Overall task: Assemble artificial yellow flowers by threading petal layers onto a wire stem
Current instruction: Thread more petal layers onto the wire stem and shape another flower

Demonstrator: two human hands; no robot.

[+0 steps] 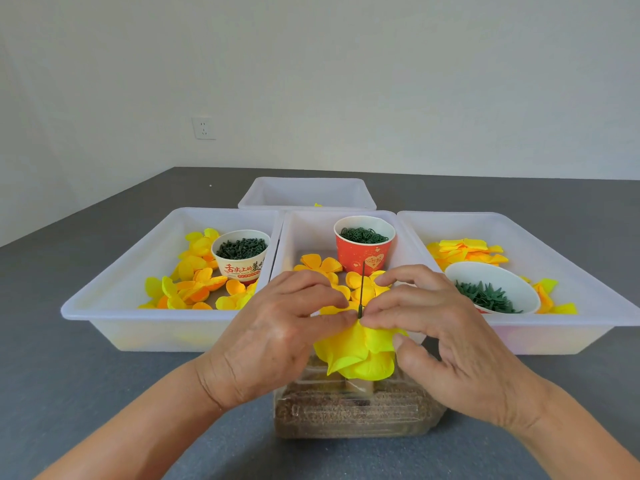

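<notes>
Nearest: clear box (353, 410) on worktop (86, 393). Above it bright yellow flower (360, 351), petals drooping. Left hand (277, 337), right hand (446, 334) both pinch it at thin dark wire stem (362, 289), upright, tip up. Behind, white trays (114, 306).

A grey table (86, 375) spread under the hands, meeting a white wall (346, 64) far beyond them. On that wall, up and to the left of the hands, sat a white socket (204, 128). Just below the hands stood a clear plastic box (353, 410) holding something brown. The farthest white tray (263, 192), well behind the hands, looked nearly bare.
</notes>
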